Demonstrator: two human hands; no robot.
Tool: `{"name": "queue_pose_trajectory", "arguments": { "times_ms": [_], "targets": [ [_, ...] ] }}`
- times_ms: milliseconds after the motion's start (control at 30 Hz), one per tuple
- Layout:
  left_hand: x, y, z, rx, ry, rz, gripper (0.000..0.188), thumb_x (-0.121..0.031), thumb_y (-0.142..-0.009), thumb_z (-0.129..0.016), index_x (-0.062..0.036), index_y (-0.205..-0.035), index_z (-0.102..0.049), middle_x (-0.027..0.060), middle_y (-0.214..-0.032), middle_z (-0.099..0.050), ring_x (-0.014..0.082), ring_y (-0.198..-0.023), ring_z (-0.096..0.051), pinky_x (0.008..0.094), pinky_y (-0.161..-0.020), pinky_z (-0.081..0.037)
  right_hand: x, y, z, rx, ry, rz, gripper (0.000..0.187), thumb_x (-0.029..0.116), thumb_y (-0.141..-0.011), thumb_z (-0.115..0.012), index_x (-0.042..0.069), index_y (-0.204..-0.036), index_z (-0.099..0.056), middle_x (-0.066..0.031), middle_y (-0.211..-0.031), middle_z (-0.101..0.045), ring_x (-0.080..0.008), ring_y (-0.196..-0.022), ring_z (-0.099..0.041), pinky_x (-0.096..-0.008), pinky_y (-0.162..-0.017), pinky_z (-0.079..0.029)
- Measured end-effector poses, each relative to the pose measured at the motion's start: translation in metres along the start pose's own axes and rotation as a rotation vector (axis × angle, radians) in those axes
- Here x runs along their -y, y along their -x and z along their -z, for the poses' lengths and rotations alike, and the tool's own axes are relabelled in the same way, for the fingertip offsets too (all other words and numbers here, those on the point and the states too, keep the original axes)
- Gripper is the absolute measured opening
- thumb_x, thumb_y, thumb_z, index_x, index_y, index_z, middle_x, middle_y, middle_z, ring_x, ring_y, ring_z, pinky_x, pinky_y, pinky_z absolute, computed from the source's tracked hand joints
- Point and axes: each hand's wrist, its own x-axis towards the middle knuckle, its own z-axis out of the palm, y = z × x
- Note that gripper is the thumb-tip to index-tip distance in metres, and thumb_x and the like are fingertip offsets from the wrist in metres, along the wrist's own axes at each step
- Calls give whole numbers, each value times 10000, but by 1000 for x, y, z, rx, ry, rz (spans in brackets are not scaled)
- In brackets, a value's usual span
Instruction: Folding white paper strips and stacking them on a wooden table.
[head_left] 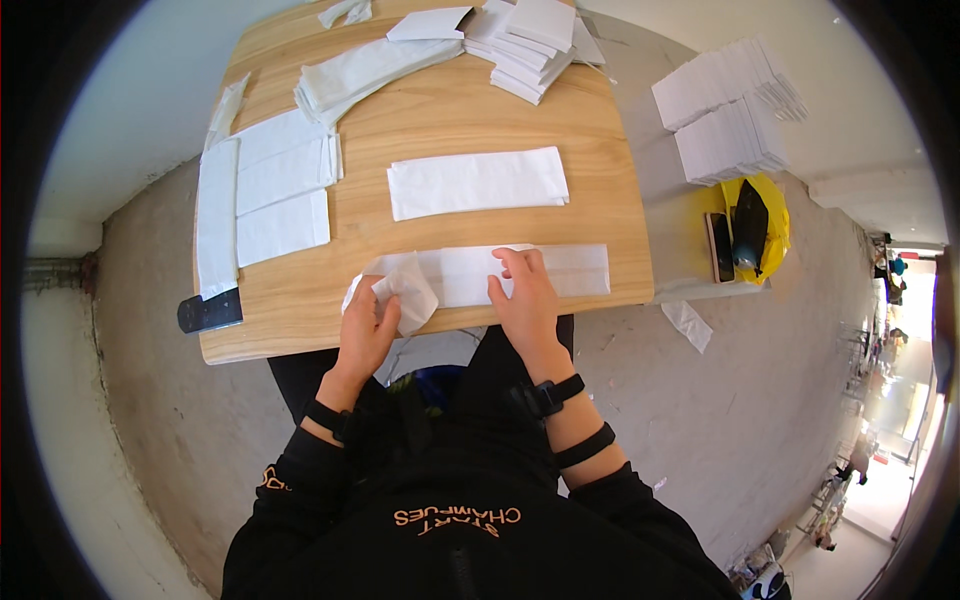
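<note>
A long strip of thin white sheeting lies along the near edge of the wooden table, with a stiffer white piece in or under its middle. Its left end is bunched and folded over, and my left hand has its fingers and thumb closed on that crumpled end. Over the strip's middle is my right hand, thumb and curled fingers apart, with nothing visible between them. Whether its fingertips touch the strip I cannot tell. Just beyond lies a flat stack of white folded strips.
White folded pieces cover the table's left side, near a dark flat object at the edge. Farther back are a soft white bundle and white boxes. At right, white stacks stand near a yellow bag and a phone.
</note>
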Motion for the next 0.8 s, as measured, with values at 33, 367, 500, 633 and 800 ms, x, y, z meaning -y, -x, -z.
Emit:
{"name": "queue_pose_trajectory", "arguments": {
  "times_ms": [33,367,500,633,800],
  "targets": [
    [3,0,0,-20,106,47,221,-111,-902,-561,15,-1084,-548,171,-982,-600,306,-920,-581,359,-813,-453,-5,0,-6,80,58,-41,344,52,-764,-679,94,-1093,-585,-108,-986,-529,-275,-896,-592,-383,-729,-499],
    [43,26,116,-476,772,376,321,-93,-948,-537,-13,-1259,-535,70,-1209,-595,162,-1096,-575,313,-932,-455,-14,-10,-9,259,105,-167,383,64,-734,-683,95,-1098,-570,-127,-1059,-487,-328,-1046,-520,-424,-837,-478],
    [77,48,151,-801,806,522,306,-101,-933,-551,-29,-1230,-541,63,-1188,-593,174,-1073,-579,316,-900,-471,-16,-11,-9,270,104,-173,379,69,-737,-673,94,-1100,-567,-128,-1058,-490,-327,-1050,-519,-424,-833,-478],
    [116,62,162,-881,794,533,287,-116,-931,-562,-37,-1206,-543,52,-1127,-603,166,-1028,-585,309,-886,-471,-20,-11,-10,271,100,-174,381,79,-748,-673,103,-1111,-561,-104,-1070,-494,-259,-956,-578,-373,-811,-490],
    [137,56,160,-1071,371,555,404,-106,-915,-596,13,-1275,-454,117,-1197,-540,244,-1062,-552,381,-948,-436,-12,-13,-8,296,80,-207,387,73,-735,-668,110,-1108,-569,-117,-1049,-505,-313,-1011,-542,-414,-813,-483]
  ]
}}
